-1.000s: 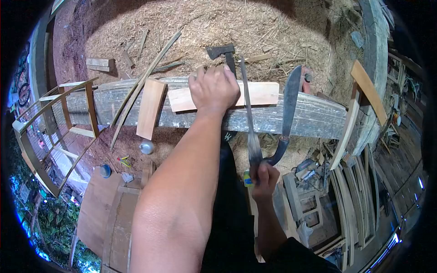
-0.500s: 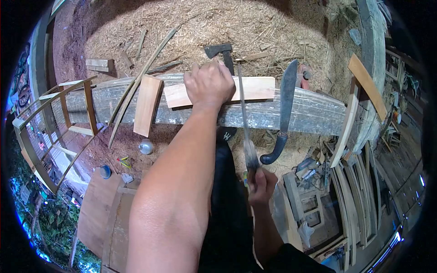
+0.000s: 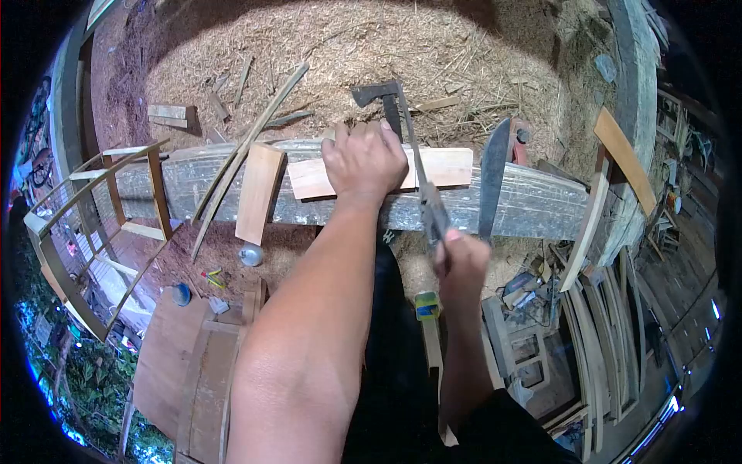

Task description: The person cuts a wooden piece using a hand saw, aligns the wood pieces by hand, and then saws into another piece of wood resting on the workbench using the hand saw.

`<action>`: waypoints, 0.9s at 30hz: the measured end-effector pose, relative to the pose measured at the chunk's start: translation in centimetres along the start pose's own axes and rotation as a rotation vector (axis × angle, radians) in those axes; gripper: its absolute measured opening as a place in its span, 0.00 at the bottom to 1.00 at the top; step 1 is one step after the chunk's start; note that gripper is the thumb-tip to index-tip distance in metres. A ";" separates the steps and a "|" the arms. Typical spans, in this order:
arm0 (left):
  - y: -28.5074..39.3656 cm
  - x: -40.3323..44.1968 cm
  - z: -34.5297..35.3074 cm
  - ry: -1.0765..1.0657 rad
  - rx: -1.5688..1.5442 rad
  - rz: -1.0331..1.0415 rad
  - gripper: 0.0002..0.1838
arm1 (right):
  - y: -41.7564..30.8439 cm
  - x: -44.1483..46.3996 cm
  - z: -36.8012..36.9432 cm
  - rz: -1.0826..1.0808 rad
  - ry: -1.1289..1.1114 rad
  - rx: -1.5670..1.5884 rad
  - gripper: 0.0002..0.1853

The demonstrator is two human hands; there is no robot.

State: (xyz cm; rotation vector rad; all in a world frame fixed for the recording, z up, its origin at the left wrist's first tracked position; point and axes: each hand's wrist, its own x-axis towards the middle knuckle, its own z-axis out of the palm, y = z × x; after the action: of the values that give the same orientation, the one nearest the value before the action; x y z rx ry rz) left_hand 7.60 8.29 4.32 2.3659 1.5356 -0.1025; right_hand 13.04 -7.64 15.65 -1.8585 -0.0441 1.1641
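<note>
My left hand [image 3: 365, 161] is closed over a pale wooden board [image 3: 440, 168], pressing it down on a long weathered beam [image 3: 533, 203]. In my right hand [image 3: 461, 261] is the handle of a handsaw [image 3: 418, 158]. Its thin blade, seen nearly edge-on, crosses the board just right of my left hand. A second piece of board [image 3: 259, 193] lies across the beam to the left. On the right, a machete [image 3: 492, 185] leans across the beam, its handle hidden behind my right hand. Beyond the board is a hatchet [image 3: 379, 94], partly covered by the saw and hand.
Long wooden strips [image 3: 246, 147] lie over the beam's left part, beside a wooden frame [image 3: 158, 193]. A curved board [image 3: 624, 160] leans at the right post. Several curved slats [image 3: 603, 340] stand at lower right. Sawdust and shavings [image 3: 325, 46] cover the ground.
My right hand has pushed the handsaw forward, away from my body, along the board. My left hand still presses the board, and the whole view has shifted slightly.
</note>
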 end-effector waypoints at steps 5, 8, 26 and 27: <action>0.4 0.3 -0.3 -0.007 -0.048 -0.043 0.20 | 2.6 -2.8 0.1 0.093 0.092 0.067 0.26; 0.0 0.0 -0.2 -0.026 -0.055 -0.030 0.19 | 6.0 -6.3 -1.8 0.007 0.049 0.102 0.26; 0.0 0.1 -0.1 0.042 -0.037 -0.048 0.21 | 3.5 -2.9 -1.1 -0.135 -0.001 0.069 0.25; 0.3 -0.2 0.0 0.078 -0.074 -0.034 0.21 | 1.9 -2.0 -0.9 -0.058 0.002 0.047 0.23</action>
State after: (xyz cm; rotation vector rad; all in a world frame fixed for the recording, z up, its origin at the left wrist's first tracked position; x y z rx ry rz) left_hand 7.84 8.00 4.42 2.3117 1.5869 0.0389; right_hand 11.80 -10.26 15.86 -1.8057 -0.0683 1.1138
